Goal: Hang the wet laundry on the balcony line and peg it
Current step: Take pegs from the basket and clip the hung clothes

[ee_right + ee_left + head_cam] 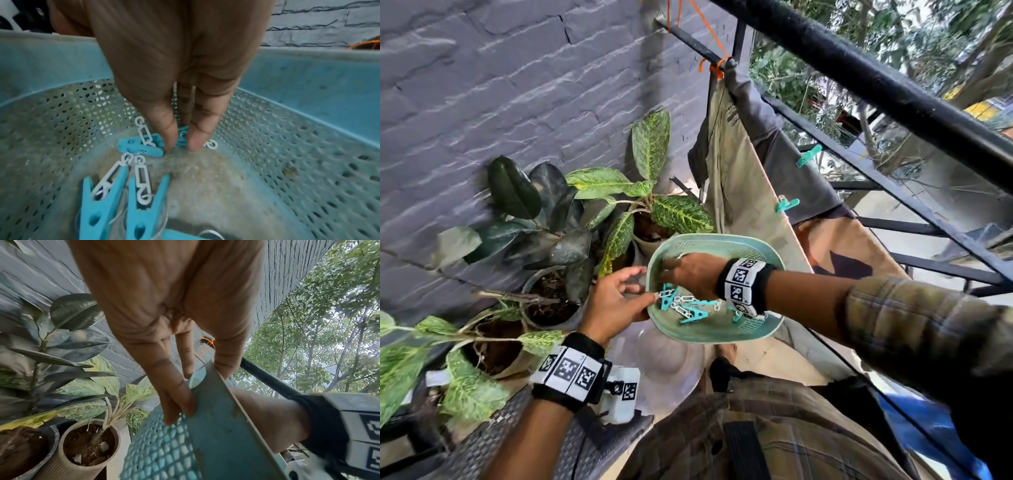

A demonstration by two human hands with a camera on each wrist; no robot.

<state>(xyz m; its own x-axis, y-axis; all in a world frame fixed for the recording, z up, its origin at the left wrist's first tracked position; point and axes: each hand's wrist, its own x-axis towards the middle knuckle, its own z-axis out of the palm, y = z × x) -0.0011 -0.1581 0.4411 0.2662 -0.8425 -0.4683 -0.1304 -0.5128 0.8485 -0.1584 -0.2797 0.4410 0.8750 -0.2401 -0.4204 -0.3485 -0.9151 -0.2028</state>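
Beige cloth (743,192) was already pegged on the line; my left hand (616,301) gripped the basket (722,334) rim, right hand (691,274) fingertips closing on another peg (141,147) — more left.

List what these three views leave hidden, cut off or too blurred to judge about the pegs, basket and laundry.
- Peg grip: right wrist view, right hand fingertips cover it; held or only touched, unclear.
- Peg count: head view, right hand covers part of the basket.
- Laundry: lower edge hidden behind the basket.
- Left hand: fingers grip the basket rim; the basket's inside is hidden in that view.
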